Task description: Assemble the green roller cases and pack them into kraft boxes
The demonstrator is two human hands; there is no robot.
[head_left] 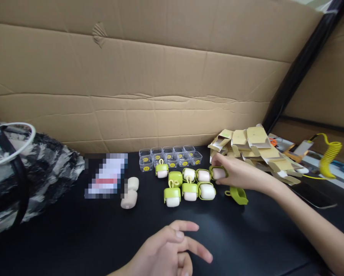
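As the head view shows a pale, rounded case in a lime-green rim point(218, 173) at the right end of a close-set row on the black table point(82, 237), a sideways slip could, I judge, knock the neighbouring pale-pink case point(203, 176), the cause being how tightly they sit; a lowered wrist might drag the loose lime-green cover with a loop point(239, 196) just below it. The right hand point(232, 171) reaches in from the lower right, forearm slanting over the table, its grip closed with thumb and fingers about the end case. Nearer the camera, the left hand point(168, 248) hovers, fingers apart and partly bent, holding nothing.
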